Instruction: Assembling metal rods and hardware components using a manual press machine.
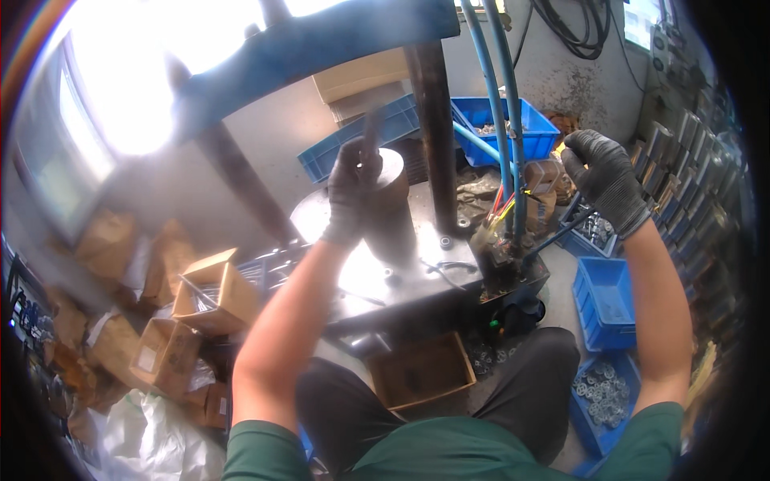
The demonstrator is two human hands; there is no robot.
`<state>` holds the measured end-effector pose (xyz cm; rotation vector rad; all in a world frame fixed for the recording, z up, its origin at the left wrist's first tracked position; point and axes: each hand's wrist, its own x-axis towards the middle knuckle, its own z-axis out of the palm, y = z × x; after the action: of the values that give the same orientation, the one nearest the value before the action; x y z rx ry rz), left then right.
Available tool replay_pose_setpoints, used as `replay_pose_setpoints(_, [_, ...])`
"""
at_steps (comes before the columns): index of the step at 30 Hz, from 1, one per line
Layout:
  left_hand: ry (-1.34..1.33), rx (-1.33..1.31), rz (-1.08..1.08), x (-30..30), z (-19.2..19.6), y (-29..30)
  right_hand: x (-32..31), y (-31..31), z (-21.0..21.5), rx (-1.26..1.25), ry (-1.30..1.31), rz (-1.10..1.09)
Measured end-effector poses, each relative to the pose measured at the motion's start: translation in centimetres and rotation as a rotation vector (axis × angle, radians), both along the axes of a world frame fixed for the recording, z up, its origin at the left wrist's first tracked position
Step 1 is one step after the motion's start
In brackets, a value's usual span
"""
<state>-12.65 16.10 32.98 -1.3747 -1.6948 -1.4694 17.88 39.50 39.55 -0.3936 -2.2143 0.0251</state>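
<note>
Curled beside the top of an upright metal cylinder [393, 224], my left hand [346, 196] is nearer than my half-curled right hand [601, 172]; whether either grasps anything, I cannot tell. The cylinder rises vertically just rightward, back from the metal bed's [409, 297] near edge.

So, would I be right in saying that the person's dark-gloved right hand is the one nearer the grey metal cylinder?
Not quite: the head view shows that the dark-gloved left hand is the one nearer the grey metal cylinder; the right hand is raised farther to the right.
</note>
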Motion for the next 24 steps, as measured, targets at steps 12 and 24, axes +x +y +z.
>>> replay_pose_setpoints(12, [-1.479, -0.077, -0.393, 17.1, -18.6, -6.7, 2.5, -1.5, -0.4, -0.010, -0.031, 0.043])
replay_pose_setpoints(24, [-1.969, -0.068, -0.200, 12.7, -22.5, -6.0, 7.5, -4.8, -3.5, -0.169, 0.034, 0.095])
